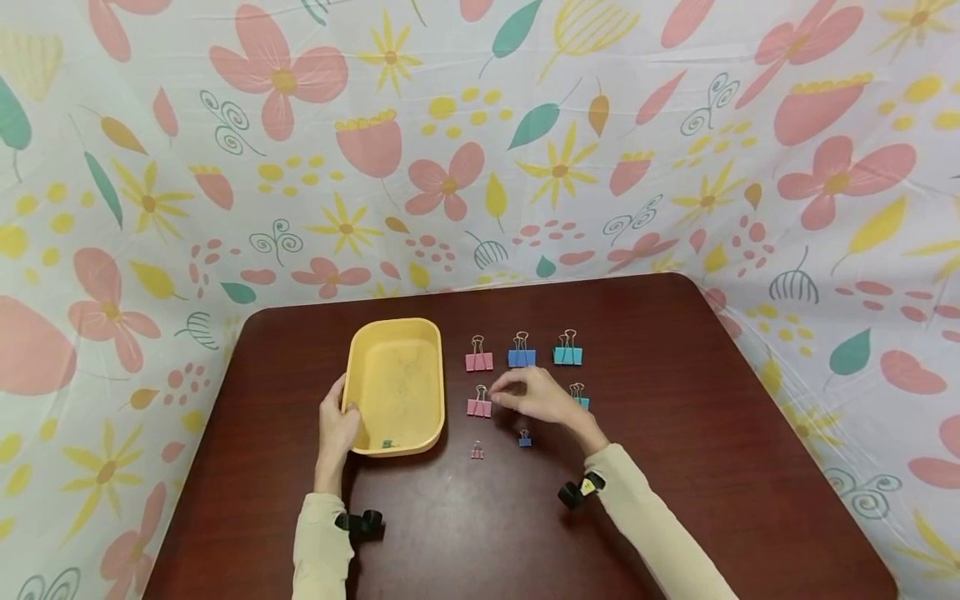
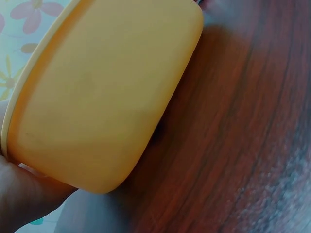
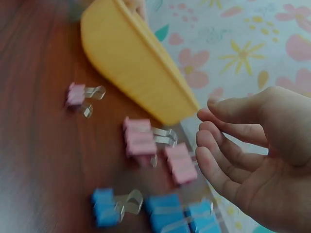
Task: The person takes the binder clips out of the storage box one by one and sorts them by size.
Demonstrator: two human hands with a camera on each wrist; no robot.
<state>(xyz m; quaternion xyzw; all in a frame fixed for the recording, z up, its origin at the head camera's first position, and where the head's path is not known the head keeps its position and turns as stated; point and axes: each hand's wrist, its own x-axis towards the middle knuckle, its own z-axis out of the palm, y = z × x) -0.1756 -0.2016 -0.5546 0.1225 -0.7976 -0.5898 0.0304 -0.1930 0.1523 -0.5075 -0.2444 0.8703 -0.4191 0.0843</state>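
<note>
My left hand (image 1: 339, 427) grips the left rim of a yellow plastic tray (image 1: 438, 392), thumb over the edge. A small teal binder clip (image 1: 387, 444) lies inside at the near end. My right hand (image 1: 536, 394) hovers over the binder clips, fingers loosely bent; nothing shows between them in the right wrist view. Nearest it in the head view is a medium pink binder clip (image 1: 479, 407). A medium blue binder clip (image 3: 167, 213) shows in the right wrist view but is hidden under the hand from above. A medium teal binder clip (image 1: 581, 402) is partly covered by the right wrist.
Large pink (image 1: 479, 362), blue (image 1: 522, 357) and teal (image 1: 567, 356) binder clips form the back row. Nearer are a small pink binder clip (image 1: 477, 454) and a small blue binder clip (image 1: 525, 442). The dark wooden table (image 1: 675, 400) meets a floral cloth (image 1: 450, 125) behind.
</note>
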